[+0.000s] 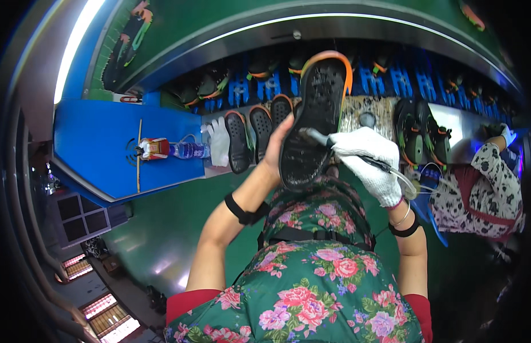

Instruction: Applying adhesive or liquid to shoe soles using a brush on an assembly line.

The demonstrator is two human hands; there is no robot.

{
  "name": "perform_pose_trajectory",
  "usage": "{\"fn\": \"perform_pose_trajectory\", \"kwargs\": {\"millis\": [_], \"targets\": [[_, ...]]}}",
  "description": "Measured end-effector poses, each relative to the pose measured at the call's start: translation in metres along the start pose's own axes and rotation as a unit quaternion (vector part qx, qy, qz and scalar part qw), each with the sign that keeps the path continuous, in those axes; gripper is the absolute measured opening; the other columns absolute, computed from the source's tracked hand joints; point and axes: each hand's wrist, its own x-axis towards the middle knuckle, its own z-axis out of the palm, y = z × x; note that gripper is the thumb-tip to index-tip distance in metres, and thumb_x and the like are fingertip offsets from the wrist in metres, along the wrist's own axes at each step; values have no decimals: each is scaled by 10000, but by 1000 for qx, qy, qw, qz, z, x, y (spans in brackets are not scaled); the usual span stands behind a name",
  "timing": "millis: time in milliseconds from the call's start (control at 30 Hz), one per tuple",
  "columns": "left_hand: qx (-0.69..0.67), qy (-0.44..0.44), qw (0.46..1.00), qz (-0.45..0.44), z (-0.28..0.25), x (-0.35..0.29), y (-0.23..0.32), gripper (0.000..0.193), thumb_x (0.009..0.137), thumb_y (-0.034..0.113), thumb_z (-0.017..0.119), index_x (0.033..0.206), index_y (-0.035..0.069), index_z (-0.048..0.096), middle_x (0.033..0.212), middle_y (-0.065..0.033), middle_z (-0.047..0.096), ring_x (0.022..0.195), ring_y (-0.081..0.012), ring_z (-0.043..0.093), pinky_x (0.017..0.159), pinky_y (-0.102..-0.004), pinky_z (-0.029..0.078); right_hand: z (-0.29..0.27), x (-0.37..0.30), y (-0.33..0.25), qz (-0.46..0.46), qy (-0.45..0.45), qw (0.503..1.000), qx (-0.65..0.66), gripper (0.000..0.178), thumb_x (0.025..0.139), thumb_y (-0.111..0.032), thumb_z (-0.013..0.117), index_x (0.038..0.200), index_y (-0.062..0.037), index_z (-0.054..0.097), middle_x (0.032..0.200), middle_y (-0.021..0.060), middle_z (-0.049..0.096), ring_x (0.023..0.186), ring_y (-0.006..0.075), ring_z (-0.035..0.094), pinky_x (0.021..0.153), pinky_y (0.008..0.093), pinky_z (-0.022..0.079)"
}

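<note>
A black shoe sole with an orange and green rim is held up in front of me, its wet-looking inner side facing me. Along its left edge grips my bare left hand, thumb visible and the other fingers mostly behind the sole. My right hand, in a white knitted glove, is closed around a brush whose tip touches the middle of the sole. A thin tube runs back from that hand past the wrist. More black soles stand left of the held one.
On the blue worktop at left lie a plastic bottle, a red-and-white packet and a white glove. Shoes on blue racks line the back. Dark shoes stand at right, beside a co-worker in a spotted garment.
</note>
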Motion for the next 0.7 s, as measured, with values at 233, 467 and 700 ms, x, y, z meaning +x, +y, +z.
{"fn": "perform_pose_trajectory", "kwargs": {"millis": [233,467,700], "targets": [[-103,-60,993,11,-3,-32,-7,900,964,697,452,1516,-13,418,1416,-300,556,1260,-476,588,1087,-569,488,5,33,-10,-102,-39,994,-22,203,796,-18,793,991,-72,797,1024,95,779,890,253,728,801,354,564],[119,-261,943,167,30,-59,128,1218,801,807,644,1585,-17,208,1468,-381,389,1136,-526,618,932,-570,585,-2,3,9,170,205,913,309,242,773,79,696,1007,49,750,1072,226,745,822,224,718,743,304,589],[-219,-83,886,400,37,-43,320,1144,904,825,430,1602,-35,146,1641,-316,140,1506,-448,248,1205,-535,358,37,-15,42,282,153,883,342,231,833,42,748,1062,27,769,985,85,762,873,156,701,794,294,564]]}}
